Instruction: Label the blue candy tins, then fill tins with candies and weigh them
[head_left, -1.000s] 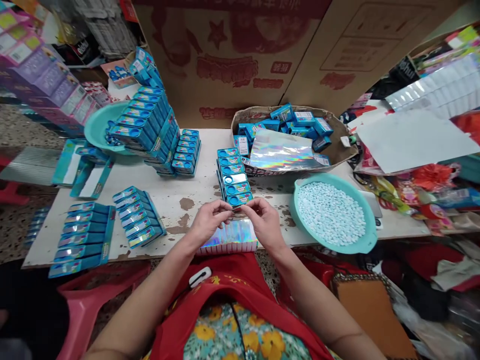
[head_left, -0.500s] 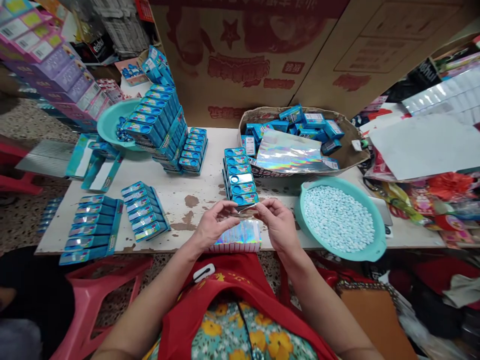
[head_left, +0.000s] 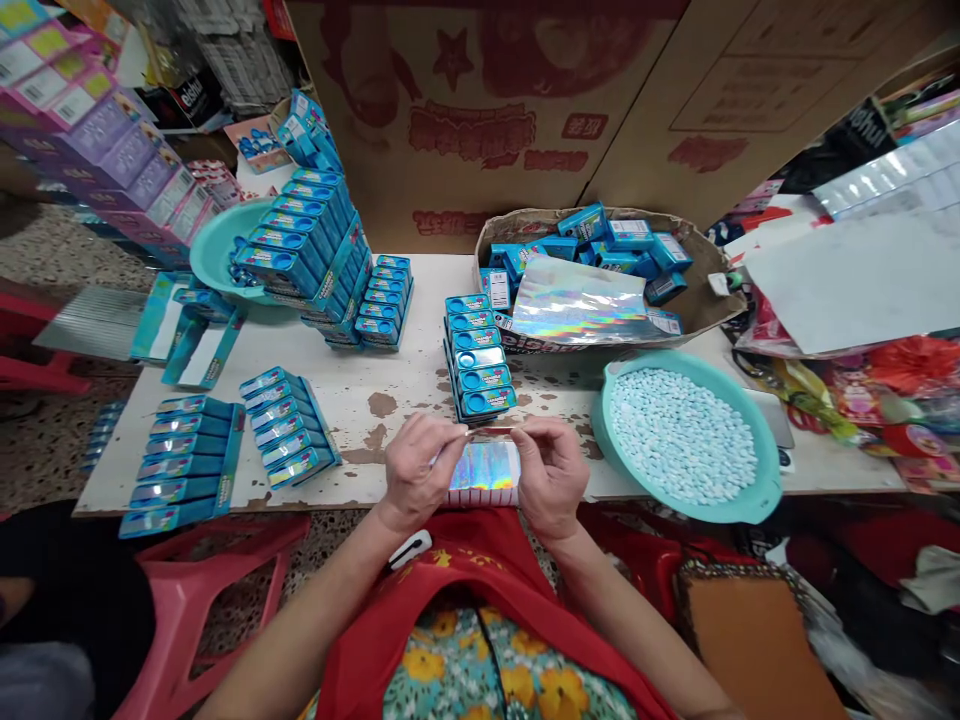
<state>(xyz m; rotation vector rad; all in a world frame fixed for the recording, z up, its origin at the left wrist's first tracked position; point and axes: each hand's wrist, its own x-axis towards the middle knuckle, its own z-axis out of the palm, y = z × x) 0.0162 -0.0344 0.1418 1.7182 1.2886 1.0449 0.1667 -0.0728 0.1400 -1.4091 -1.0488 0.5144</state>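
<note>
Above the silvery pack (head_left: 484,468), the left hand (head_left: 421,472) and right hand (head_left: 553,476) are pinching a thin strip (head_left: 495,431) by its ends; six blue boxes (head_left: 482,379) are standing already lined up beyond, while loose boxes (head_left: 628,236) are lying jumbled in a bag (head_left: 701,285).

Drew the left hand (head_left: 420,472) and right hand (head_left: 553,472) back toward the apron (head_left: 461,545), away from the row of blue boxes (head_left: 480,355). Uncovered the front box (head_left: 487,403), overlapped by the fingers a second ago, now just beyond them across a narrow patch of bench (head_left: 431,290). Widened the gap between the two sets of fingertips since then, showing more of a thin piece (head_left: 493,432) stretched between: reddish now, silvery half a second ago. Curled the left fingers, formerly reaching out, knuckles up. Bent the right fingers inward too. Covered more of the shiny stack (head_left: 484,470) at its left end, below the fingers.
</note>
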